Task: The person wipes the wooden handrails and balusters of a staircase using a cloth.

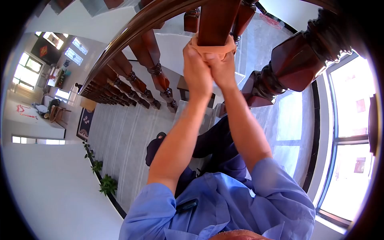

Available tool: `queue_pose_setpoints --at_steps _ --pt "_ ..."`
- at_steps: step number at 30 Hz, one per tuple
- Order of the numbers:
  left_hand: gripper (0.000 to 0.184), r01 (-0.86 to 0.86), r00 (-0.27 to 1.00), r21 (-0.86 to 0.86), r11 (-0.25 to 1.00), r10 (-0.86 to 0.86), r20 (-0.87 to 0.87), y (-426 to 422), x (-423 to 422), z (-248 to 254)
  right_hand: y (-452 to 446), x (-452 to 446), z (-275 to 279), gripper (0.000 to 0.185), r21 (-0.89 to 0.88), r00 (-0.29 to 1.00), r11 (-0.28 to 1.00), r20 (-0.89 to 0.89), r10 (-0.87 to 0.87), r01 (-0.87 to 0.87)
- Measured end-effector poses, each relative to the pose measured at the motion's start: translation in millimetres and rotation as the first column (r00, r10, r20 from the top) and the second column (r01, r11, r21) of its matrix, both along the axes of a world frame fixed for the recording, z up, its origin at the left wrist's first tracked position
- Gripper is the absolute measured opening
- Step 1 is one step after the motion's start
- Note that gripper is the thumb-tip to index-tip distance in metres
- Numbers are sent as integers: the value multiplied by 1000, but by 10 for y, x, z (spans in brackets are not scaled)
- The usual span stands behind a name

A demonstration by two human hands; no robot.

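Note:
Both of my arms reach up to a dark red-brown wooden baluster (218, 22) under the handrail. An orange-tan cloth (215, 49) is wrapped round the baluster's squared part. My left hand (198, 68) and my right hand (222, 66) press together side by side at the near face of the baluster, with fingers closed on the cloth. The fingertips on the far side are hidden behind the wood.
A curved handrail (134, 25) with several turned balusters runs down to the left beside grey stairs (124, 124). A thick post (294, 60) and a window (348, 140) are at the right. Potted plants (108, 185) line the left wall.

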State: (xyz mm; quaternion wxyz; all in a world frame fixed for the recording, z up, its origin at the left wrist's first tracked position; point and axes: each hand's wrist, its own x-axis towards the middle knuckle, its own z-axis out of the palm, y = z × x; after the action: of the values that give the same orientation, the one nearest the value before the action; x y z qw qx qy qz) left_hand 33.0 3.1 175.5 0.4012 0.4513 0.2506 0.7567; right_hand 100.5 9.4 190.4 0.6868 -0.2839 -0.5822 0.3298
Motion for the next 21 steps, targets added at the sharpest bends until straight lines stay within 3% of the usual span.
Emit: queue_pose_setpoints --at_steps 1,2,3,5,6,8,11,13,17,19,21 --pt "52 1 1000 1 1000 -1 2 7 -112 90 -79 -88 39 64 47 975 975 35 -218 216" --pt "51 229 972 -159 960 -219 80 25 -242 184 -87 -145 -21 58 172 892 896 132 -433 410" --pt "50 450 892 -294 843 -410 190 27 -331 248 -188 -243 -36 52 110 922 925 92 -375 365" --pt "44 460 888 -342 820 -425 174 118 -341 51 -318 -270 -131 50 -16 908 929 219 -357 370" --pt "44 336 939 -317 887 -341 43 140 -317 -72 -313 -252 -177 50 -14 909 930 217 -355 366" --pt "44 163 973 -222 961 -195 -128 88 -294 -177 -307 -169 -296 49 -105 991 986 43 -129 133" --pt "42 69 990 -180 981 -90 -107 -36 -191 -380 -300 -127 -513 45 -70 994 992 -32 -106 104" --pt "41 50 990 -194 980 -74 -119 -27 -202 -637 -357 -92 -622 46 -81 997 993 24 -79 81" --pt "46 43 987 -209 977 -74 -141 -36 -252 -1070 -382 -68 -1220 50 -260 1000 966 26 4 2" --pt "45 208 977 -349 914 -182 107 -43 -245 -1345 -461 -70 -1429 50 -346 998 937 66 -17 39" --pt "45 220 975 -382 898 -187 121 4 -286 -1705 -485 -88 -1664 49 -344 999 939 46 5 11"
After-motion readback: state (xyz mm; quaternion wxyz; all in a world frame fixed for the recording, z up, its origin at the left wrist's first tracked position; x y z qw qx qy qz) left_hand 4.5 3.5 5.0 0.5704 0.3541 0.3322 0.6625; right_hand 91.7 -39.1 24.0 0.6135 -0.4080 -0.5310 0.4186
